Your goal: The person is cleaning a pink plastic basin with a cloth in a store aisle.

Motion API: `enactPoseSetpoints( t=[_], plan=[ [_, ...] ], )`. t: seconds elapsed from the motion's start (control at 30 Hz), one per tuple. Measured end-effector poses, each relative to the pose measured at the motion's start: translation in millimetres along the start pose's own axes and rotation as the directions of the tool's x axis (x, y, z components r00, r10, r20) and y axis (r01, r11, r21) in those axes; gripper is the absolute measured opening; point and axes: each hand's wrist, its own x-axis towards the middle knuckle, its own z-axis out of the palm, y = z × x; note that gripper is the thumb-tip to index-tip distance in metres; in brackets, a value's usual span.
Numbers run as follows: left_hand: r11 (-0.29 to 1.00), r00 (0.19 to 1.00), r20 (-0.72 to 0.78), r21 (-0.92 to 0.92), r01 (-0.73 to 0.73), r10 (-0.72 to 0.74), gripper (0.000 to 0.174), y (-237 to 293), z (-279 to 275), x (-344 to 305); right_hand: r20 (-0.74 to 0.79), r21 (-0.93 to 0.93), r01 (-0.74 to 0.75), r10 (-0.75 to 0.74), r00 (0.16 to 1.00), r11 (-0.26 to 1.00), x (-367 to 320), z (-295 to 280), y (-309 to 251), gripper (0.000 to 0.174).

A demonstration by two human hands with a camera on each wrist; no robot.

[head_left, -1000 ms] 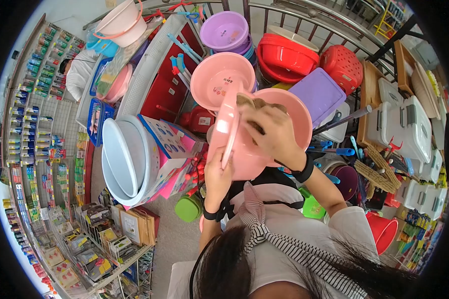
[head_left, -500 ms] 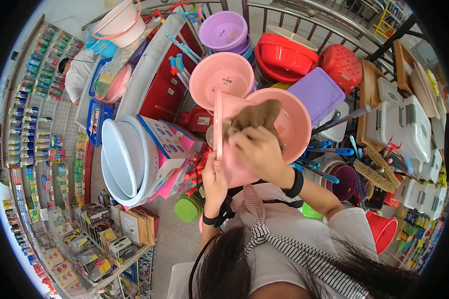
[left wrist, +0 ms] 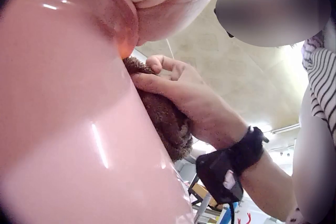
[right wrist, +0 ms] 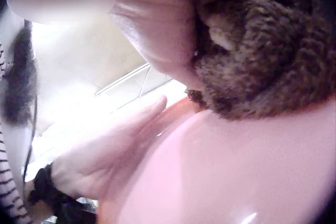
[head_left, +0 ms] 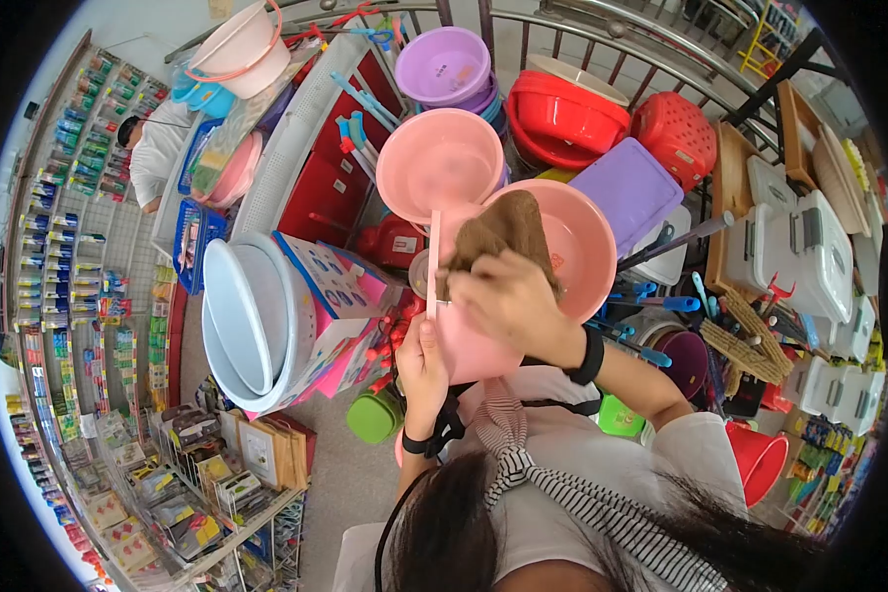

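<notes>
A pink plastic basin (head_left: 476,347) is tipped on its side in front of the person's body, its rim toward the left. My left hand (head_left: 424,367) grips that rim low down, thumb along it. Against the basin's outer wall, my right hand (head_left: 523,308) holds a bunched brown cloth (head_left: 511,233). The right wrist view shows the fuzzy cloth (right wrist: 268,61) bunched under the fingers, right at the pink surface (right wrist: 236,166). In the left wrist view the cloth (left wrist: 165,121) lies between the right hand (left wrist: 191,95) and the basin wall.
Two more pink basins, one upper (head_left: 439,158) and one right (head_left: 587,247), stand just beyond. Pale blue tubs (head_left: 242,316) are at the left, red basins (head_left: 572,109) and a purple lid (head_left: 629,187) at the back. Grey-lidded bins (head_left: 819,261) line the right. A person (head_left: 158,153) is at far left.
The basin has turned so more of its outer wall faces up. The right hand with the cloth has shifted lower and slightly left along it. The left hand stays at the rim.
</notes>
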Motion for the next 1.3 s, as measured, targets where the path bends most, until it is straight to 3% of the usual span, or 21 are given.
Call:
enactPoseSetpoints(
  t=[0.03, 0.1, 0.13, 0.23, 0.33, 0.47, 0.53, 0.67, 0.83, 0.97, 1.2, 1.3],
  plan=[
    [1.000, 1.000, -0.005, 0.003, -0.021, 0.021, 0.039, 1.7, 2.0, 0.1, 0.002, 0.001, -0.008, 0.008, 1.000, 1.000, 6.3, 3.8, 8.9, 0.010],
    [0.999, 0.999, -0.006, 0.005, -0.044, 0.044, 0.039, 2.2, 2.8, -3.2, -0.198, -0.067, -0.141, 0.125, 0.972, 0.988, 21.3, 12.1, 32.8, 0.009],
    [0.999, 0.999, -0.007, 0.032, -0.043, 0.044, 0.039, 2.1, 3.0, -4.1, -0.200, -0.070, -0.140, 0.124, 0.972, 0.988, 20.8, 11.0, 33.4, 0.009],
    [0.998, 0.999, -0.011, 0.056, -0.034, 0.034, 0.038, -1.8, -0.2, -6.7, -0.118, 0.063, -0.056, 0.063, 0.991, 0.996, 17.9, 3.9, 23.9, 0.007],
    [0.999, 0.999, -0.020, 0.043, -0.033, 0.034, 0.037, 0.8, 1.6, -4.3, -0.013, 0.020, -0.006, 0.006, 1.000, 1.000, 12.9, 2.2, 24.6, 0.007],
    [0.998, 0.998, -0.016, 0.044, -0.052, 0.053, 0.035, -0.3, 3.7, -9.0, -0.077, -0.030, -0.150, 0.147, 0.986, 0.988, 26.5, 6.6, 47.7, 0.007],
    [0.997, 0.998, -0.032, 0.048, -0.053, 0.055, 0.034, 1.8, 1.3, -10.2, 0.021, 0.009, -0.088, 0.088, 0.996, 0.996, 22.2, 2.2, 40.2, 0.008],
    [0.997, 0.999, -0.040, 0.073, -0.014, 0.017, 0.032, 1.0, -3.3, -9.7, 0.014, 0.074, 0.049, -0.050, 0.999, 0.996, 10.8, -0.1, 12.6, 0.004],
    [0.999, 1.000, -0.022, 0.051, 0.001, 0.000, 0.032, 5.1, -1.7, -11.0, -0.020, 0.034, -0.046, 0.047, 0.999, 0.998, 25.1, 10.2, 45.0, 0.004],
    [0.998, 0.998, -0.055, 0.067, -0.022, 0.026, 0.033, -3.0, -1.2, -15.4, 0.063, 0.067, 0.098, -0.102, 0.993, 0.993, 9.9, 2.0, 23.0, 0.004],
    [0.999, 0.999, -0.012, 0.035, 0.038, -0.037, 0.033, 2.2, 0.5, -18.7, 0.083, -0.003, -0.038, 0.038, 0.996, 0.999, 19.8, 6.7, 45.6, 0.005],
    [1.000, 0.999, -0.047, -0.017, -0.008, 0.007, 0.031, -8.1, -0.6, -18.3, 0.058, 0.067, 0.040, -0.044, 0.997, 0.997, 6.5, 5.2, 28.8, 0.004]
  ],
)
